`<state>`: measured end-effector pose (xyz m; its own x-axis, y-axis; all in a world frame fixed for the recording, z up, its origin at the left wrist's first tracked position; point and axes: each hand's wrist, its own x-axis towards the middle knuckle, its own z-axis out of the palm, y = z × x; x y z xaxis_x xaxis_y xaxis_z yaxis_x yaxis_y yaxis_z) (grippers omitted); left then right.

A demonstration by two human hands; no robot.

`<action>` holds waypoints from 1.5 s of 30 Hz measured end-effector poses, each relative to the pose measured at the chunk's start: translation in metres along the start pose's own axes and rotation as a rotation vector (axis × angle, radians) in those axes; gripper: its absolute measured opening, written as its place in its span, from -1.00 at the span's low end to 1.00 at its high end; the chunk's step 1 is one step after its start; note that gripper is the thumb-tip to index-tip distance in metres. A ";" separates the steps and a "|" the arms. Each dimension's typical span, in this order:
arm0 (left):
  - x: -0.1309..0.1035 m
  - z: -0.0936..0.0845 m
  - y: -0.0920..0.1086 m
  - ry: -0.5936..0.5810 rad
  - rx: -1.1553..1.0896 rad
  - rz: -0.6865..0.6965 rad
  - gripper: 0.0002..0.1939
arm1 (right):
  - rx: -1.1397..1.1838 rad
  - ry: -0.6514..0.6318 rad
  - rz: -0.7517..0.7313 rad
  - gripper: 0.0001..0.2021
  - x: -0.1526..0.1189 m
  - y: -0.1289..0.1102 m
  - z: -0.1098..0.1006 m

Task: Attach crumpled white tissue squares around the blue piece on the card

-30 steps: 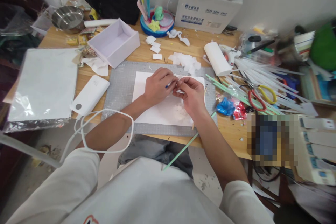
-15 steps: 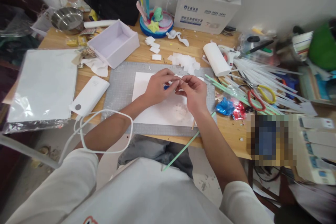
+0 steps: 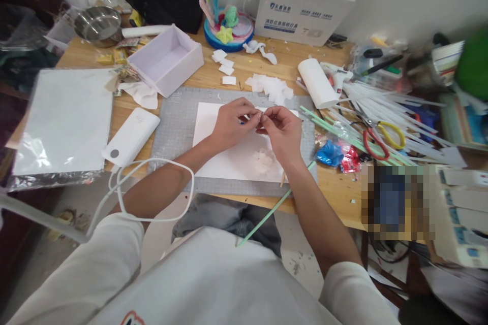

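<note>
My left hand [image 3: 237, 123] and my right hand [image 3: 281, 129] meet fingertip to fingertip above a white sheet of paper [image 3: 221, 167]. Both are closed in a pinch, and whatever lies between the fingers is too small and covered to name. A bit of blue shows behind my left fingers. Beneath my right hand, a pale crumbly patch [image 3: 265, 161] lies on the sheet. A green stick [image 3: 267, 216] slants from under my right forearm toward my lap. Under the paper is a grey cutting mat [image 3: 173, 111].
Scissors [image 3: 391, 134], white strips [image 3: 385, 106] and a white roll [image 3: 318, 84] lie to the right. A lilac box [image 3: 168, 61] and a white power bank [image 3: 131, 137] are at left; its cable [image 3: 156, 219] loops over my left forearm. Torn tissue [image 3: 270, 87] lies behind my hands.
The view has shifted slightly. My hands stay pinched together over the paper, with only a small change in the fingers.
</note>
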<state>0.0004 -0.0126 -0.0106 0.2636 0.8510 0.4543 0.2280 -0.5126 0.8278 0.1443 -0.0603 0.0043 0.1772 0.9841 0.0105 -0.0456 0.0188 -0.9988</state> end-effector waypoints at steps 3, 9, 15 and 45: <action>0.001 -0.001 0.006 -0.006 -0.029 -0.062 -0.89 | 0.045 -0.004 0.022 -0.86 0.000 -0.001 0.000; 0.004 -0.005 0.007 -0.047 -0.042 -0.060 -0.87 | 0.051 0.003 0.029 -0.89 0.002 -0.002 -0.001; 0.005 -0.004 -0.001 -0.090 -0.034 -0.034 -0.89 | 0.034 0.018 0.037 -0.90 0.001 -0.005 -0.001; 0.006 -0.007 -0.004 -0.160 -0.011 -0.037 -0.86 | -0.167 0.014 -0.050 -0.88 0.002 0.000 -0.005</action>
<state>-0.0054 -0.0045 -0.0092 0.4016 0.8394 0.3661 0.2299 -0.4793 0.8470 0.1493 -0.0592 0.0044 0.1886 0.9802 0.0609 0.1270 0.0372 -0.9912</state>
